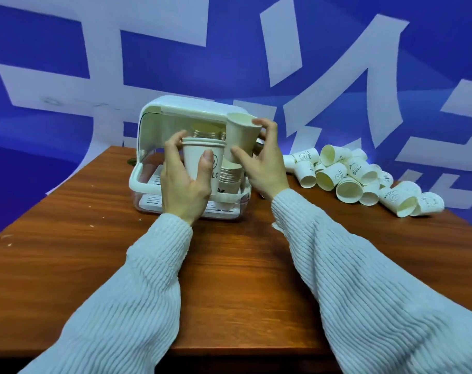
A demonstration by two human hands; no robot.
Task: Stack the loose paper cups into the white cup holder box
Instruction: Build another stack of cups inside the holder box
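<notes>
The white cup holder box stands at the far middle of the wooden table with its lid raised. Inside it are stacked cups, partly hidden by my hands. My left hand grips a short nested stack of white paper cups upright in front of the box opening. My right hand holds a single white paper cup, tilted, just right of and above that stack. A pile of loose paper cups lies on its sides at the right.
The wooden table reaches toward me, with its front edge near my forearms. A blue wall with large white shapes rises right behind the box. Small white specks dot the table's left part.
</notes>
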